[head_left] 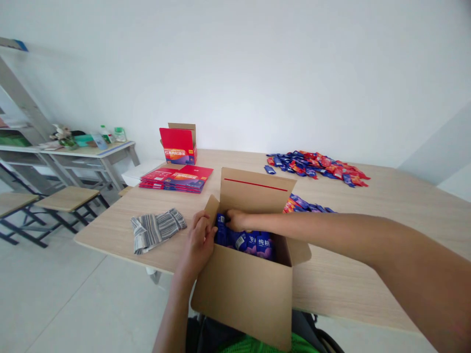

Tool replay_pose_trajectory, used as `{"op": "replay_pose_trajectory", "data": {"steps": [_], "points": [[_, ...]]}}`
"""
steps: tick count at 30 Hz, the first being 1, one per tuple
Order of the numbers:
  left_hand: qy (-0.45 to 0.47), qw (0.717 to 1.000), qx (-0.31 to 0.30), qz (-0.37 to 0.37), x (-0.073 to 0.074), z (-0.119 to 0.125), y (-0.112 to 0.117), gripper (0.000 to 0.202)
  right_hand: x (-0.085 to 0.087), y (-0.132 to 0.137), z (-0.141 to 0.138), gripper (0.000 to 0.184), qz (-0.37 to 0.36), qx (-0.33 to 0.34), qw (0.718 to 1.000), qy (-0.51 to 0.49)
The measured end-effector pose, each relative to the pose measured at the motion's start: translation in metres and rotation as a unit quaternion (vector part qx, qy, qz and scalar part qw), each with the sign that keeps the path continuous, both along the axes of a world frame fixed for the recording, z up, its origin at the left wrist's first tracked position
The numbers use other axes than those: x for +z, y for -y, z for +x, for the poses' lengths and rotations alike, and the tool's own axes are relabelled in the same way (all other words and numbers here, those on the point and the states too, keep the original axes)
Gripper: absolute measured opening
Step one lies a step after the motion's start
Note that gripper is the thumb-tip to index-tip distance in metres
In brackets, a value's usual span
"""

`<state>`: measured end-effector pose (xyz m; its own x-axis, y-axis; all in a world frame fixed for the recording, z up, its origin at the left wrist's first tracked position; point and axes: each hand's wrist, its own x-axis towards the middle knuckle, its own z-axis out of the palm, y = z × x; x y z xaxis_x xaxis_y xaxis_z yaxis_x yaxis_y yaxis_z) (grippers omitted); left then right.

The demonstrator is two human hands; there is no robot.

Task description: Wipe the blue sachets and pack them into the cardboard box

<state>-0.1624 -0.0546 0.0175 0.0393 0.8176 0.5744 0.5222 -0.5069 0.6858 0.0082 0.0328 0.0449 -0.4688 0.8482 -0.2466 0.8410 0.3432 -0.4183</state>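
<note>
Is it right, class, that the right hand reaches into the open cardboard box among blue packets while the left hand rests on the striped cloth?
Not quite. The head view shows the left hand gripping the cardboard box at its left edge; the striped cloth lies untouched beside it. The right hand is among the blue packets.

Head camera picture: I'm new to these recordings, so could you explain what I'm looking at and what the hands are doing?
No machine here: a person wears the camera on their head, looking down at their own bare hands. The left hand grips the near-left wall of an open box at the table edge. The right hand reaches inside, onto blue packets. On the table lie a striped cloth, flat red cartons, one upright red carton and a far pile of packets.
</note>
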Motion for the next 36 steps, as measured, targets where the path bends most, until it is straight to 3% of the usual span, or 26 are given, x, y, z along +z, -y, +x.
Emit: {"op": "replay_pose_trajectory", "data": {"steps": [3, 8, 11, 16, 22, 29, 36], "points": [[-0.004, 1.0, -0.005, -0.007, 0.001, 0.0, 0.001, 0.022, -0.005, 0.008, 0.02, 0.031, 0.037, -0.006, 0.999, -0.026], [-0.003, 1.0, -0.007, -0.015, 0.001, 0.0, 0.002, 0.022, -0.006, 0.023, 0.043, 0.045, 0.076, 0.052, 0.993, -0.075], [-0.002, 1.0, -0.005, -0.014, 0.0, 0.0, 0.002, 0.021, -0.013, 0.024, 0.039, 0.041, 0.057, 0.08, 0.994, -0.049], [-0.005, 1.0, -0.003, -0.002, 0.0, -0.001, 0.001, 0.023, -0.025, 0.012, 0.02, 0.056, 0.032, 0.071, 0.996, 0.032], [-0.007, 1.0, -0.007, 0.002, 0.001, -0.001, 0.001, 0.024, -0.028, 0.004, 0.004, 0.04, -0.006, 0.059, 0.995, 0.077], [-0.016, 1.0, 0.007, 0.01, 0.0, 0.0, 0.001, 0.026, -0.035, 0.002, -0.015, 0.039, -0.03, 0.041, 0.996, 0.069], [-0.017, 1.0, 0.006, 0.011, 0.0, -0.001, 0.0, 0.027, -0.025, -0.003, 0.009, 0.048, -0.006, 0.035, 0.999, -0.018]]}}
